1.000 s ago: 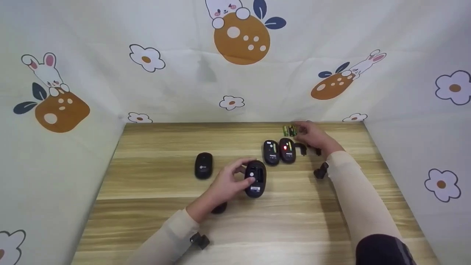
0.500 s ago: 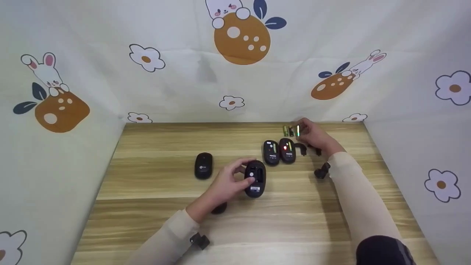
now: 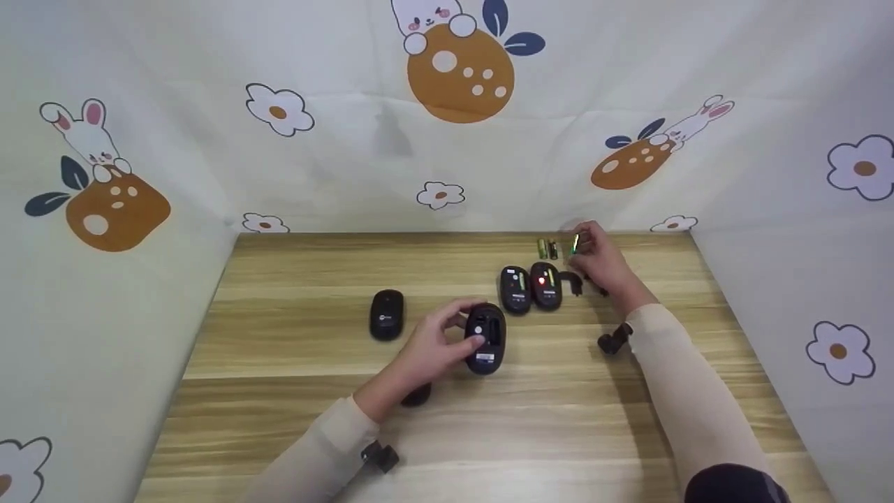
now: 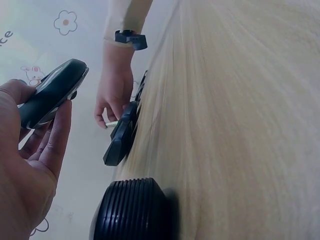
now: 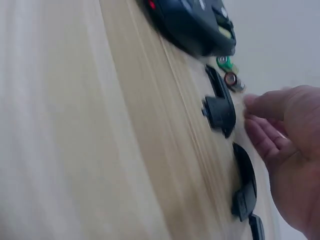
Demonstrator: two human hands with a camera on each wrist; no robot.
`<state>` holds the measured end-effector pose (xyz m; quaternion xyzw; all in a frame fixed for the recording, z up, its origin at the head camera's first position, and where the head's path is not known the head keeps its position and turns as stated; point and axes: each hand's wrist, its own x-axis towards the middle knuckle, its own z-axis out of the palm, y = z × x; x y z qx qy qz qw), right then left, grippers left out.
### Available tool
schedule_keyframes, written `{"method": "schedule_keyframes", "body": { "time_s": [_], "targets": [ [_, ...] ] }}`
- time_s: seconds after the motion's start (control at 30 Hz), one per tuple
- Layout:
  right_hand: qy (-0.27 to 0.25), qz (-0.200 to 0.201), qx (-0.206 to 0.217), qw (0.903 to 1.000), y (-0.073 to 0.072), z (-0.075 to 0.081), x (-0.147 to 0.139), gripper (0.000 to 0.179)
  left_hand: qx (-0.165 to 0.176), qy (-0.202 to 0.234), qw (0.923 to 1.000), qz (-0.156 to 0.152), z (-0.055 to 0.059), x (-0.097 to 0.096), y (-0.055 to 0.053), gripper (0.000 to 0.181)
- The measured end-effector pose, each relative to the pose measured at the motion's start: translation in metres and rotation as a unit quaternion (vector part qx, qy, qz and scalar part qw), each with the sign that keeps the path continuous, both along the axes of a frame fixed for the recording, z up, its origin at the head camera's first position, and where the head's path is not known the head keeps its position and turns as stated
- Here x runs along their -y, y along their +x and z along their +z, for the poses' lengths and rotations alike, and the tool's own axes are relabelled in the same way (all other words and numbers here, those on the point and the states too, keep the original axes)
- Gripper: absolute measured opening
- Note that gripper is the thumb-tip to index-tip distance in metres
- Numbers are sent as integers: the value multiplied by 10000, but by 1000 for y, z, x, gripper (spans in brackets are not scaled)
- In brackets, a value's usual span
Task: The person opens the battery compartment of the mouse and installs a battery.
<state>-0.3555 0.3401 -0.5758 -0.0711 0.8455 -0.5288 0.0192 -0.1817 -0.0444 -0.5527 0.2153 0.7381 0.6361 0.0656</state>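
My left hand (image 3: 434, 351) holds a black computer mouse (image 3: 487, 358) above the table, underside up, its battery slot uncovered. The thumb lies across that underside. At the back right, my right hand (image 3: 604, 264) pinches a small battery (image 3: 575, 244) between thumb and fingertips. Two more batteries (image 3: 548, 249) lie just left of that hand. Black battery covers (image 5: 220, 105) rest on the table close by the right hand in the right wrist view. Two upturned mice, one with a red light (image 3: 545, 286) and one beside it (image 3: 515, 290), each show a battery in place.
Another black mouse (image 3: 386, 315) lies top side up at centre left. One more dark rounded object (image 3: 417, 396) is partly hidden under my left wrist. A patterned cloth wall (image 3: 335, 175) borders the wooden table (image 3: 293, 412) at the back and sides.
My right hand has picked a battery from the group at the back and drawn it slightly right, apart from the other two. The left hand and its mouse have stayed put.
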Motion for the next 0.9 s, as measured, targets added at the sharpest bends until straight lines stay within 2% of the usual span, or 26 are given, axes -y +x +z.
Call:
{"method": "schedule_keyframes", "body": {
  "time_s": [0.07,0.13,0.23,0.37,0.57,0.9],
  "targets": [
    [-237,-186,-62,9995,3,2,2,51,-6,-4,10000,-6,0,0,0,60],
    [-399,-354,-169,9984,11,11,7,46,-46,-14,10000,-4,1,0,0,60],
    [-486,-510,-306,9970,17,15,10,39,-64,-18,10000,11,1,0,0,59],
    [-784,-461,-410,9950,24,13,13,36,-64,-5,10000,15,1,-1,0,60],
    [-1248,-334,-426,9907,37,20,25,32,-94,-31,9999,13,1,0,0,60],
    [-1403,-514,-576,9871,56,33,42,27,-64,11,10000,24,2,0,0,60]
  ]
}}
